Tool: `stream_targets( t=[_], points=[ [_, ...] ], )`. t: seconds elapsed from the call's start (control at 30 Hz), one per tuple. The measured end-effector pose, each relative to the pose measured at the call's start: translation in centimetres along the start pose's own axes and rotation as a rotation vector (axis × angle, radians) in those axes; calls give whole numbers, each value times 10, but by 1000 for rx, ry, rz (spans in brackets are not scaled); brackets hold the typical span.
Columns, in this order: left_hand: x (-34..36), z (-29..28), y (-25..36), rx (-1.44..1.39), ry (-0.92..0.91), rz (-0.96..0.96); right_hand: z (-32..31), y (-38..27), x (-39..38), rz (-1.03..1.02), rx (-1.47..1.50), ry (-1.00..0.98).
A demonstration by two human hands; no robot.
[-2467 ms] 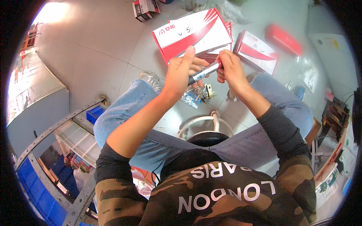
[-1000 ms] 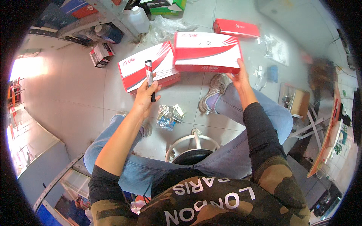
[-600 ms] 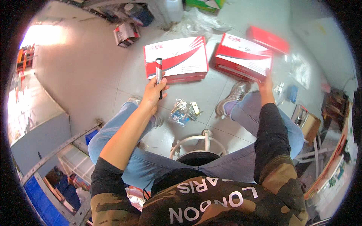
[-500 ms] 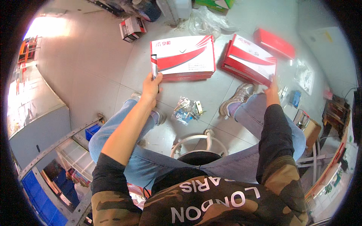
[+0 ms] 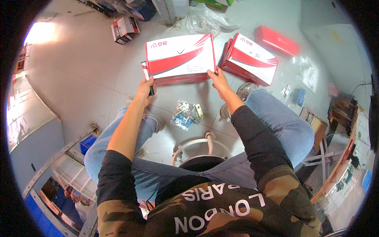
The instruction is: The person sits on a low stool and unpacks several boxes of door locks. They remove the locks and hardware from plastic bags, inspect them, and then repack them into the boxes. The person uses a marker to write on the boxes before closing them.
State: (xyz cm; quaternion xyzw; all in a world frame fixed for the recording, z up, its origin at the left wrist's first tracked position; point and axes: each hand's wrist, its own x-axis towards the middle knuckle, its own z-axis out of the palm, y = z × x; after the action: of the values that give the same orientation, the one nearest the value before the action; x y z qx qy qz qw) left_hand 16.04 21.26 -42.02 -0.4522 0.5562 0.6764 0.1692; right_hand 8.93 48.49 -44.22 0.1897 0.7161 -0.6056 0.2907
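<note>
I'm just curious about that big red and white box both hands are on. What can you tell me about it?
The large red and white cardboard box is rectangular, lid closed, white on top with a red swoosh and red sides. It lies flat on the grey floor. The left hand is at its left corner, the right hand at its right.
</note>
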Motion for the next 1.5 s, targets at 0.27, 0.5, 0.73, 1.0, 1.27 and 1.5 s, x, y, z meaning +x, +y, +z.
stream_targets(
  t=[0.27,0.5,0.73,1.0,1.27,1.5],
  points=[
    [-34,6,-10,3,22,-112,-4,-7,-5,30,-27,74],
    [-74,10,0,124,8,-229,-22,-18,-28,377,113,-87],
    [-112,-3,70,104,-17,108,-38,-116,-48,116,192,-338],
    [-85,-15,145,-115,-145,452,-22,-195,-43,-206,168,-304],
    [-64,-17,159,-500,-415,422,-31,-190,-19,-265,60,-254],
    [-60,-17,173,-504,-448,385,0,-139,-16,-518,-724,-290]
  ],
)
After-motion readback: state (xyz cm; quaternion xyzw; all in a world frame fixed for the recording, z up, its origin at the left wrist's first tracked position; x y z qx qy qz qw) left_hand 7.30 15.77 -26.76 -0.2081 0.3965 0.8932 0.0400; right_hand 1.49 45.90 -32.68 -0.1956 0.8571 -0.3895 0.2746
